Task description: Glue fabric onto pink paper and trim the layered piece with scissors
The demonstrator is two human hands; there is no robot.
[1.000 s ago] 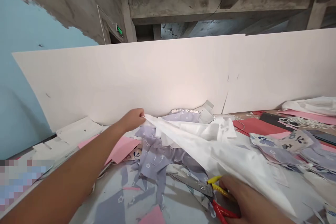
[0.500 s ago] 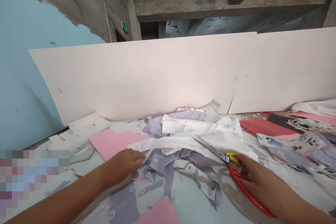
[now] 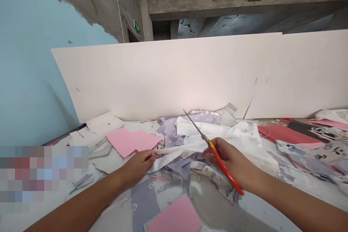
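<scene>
My left hand (image 3: 141,165) pinches one end of a white cloth strip (image 3: 174,154), which stretches to the right toward my other hand. In my right hand (image 3: 231,157) is a pair of scissors (image 3: 225,170) with red handles, its blades slanting up and to the left above the cloth. Whether the right fingertips also touch the strip, I cannot tell. Behind lies a larger crumpled white cloth (image 3: 239,137). Purple flowered fabric (image 3: 179,168) and a printed white piece (image 3: 209,172) are bunched beneath the strip.
Pink sheets (image 3: 130,141) lie left of centre, and another pink piece (image 3: 174,217) is at the front. Red sheets (image 3: 288,136) and stacked patterned scraps (image 3: 307,152) lie to the right. A tall white board (image 3: 174,79) stands along the table's back.
My right hand has moved left and upward with the scissors, which now point more steeply up. The white strip is drawn out between my hands. The view has shifted slightly left.
</scene>
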